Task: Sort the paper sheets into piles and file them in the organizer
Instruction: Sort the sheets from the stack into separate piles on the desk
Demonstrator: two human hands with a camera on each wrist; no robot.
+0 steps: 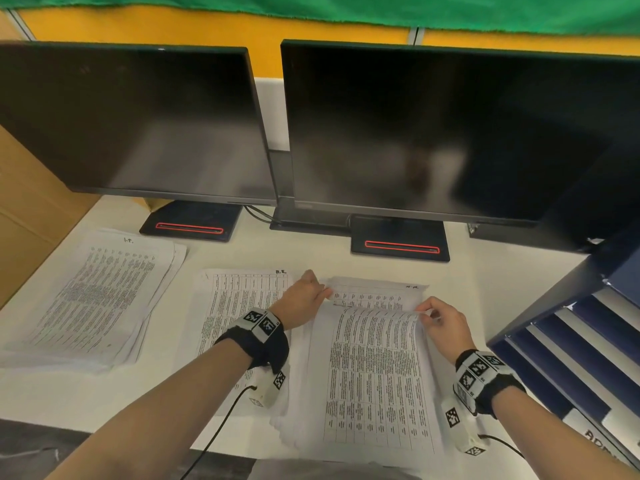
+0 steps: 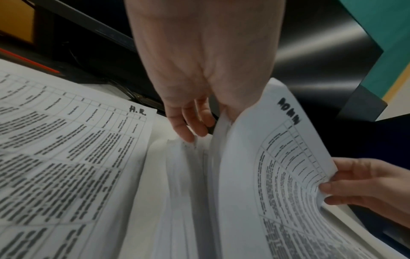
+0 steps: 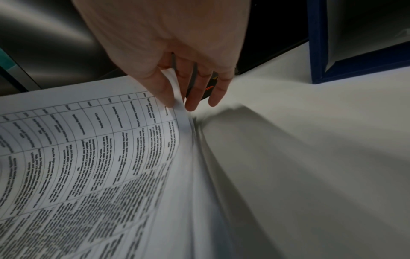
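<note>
1. right hand (image 1: 445,320) pinches the far right corner of the top sheet (image 1: 375,368) and curls it up off the unsorted stack (image 1: 377,289).
2. left hand (image 1: 304,296) grips the sheet's far left corner.
3. sheet's long axis runs away from the person; it lies between both hands.
4. organizer (image 1: 568,341) stands just right, nearer the right hand; h.r. pile (image 1: 239,299) lies left.

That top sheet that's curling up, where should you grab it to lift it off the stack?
Best by its far right corner, coming from the right. The top sheet already bows up off the stack there, leaving a gap for fingers underneath. The right hand pinches that corner; the left hand holds the far left corner.
</note>
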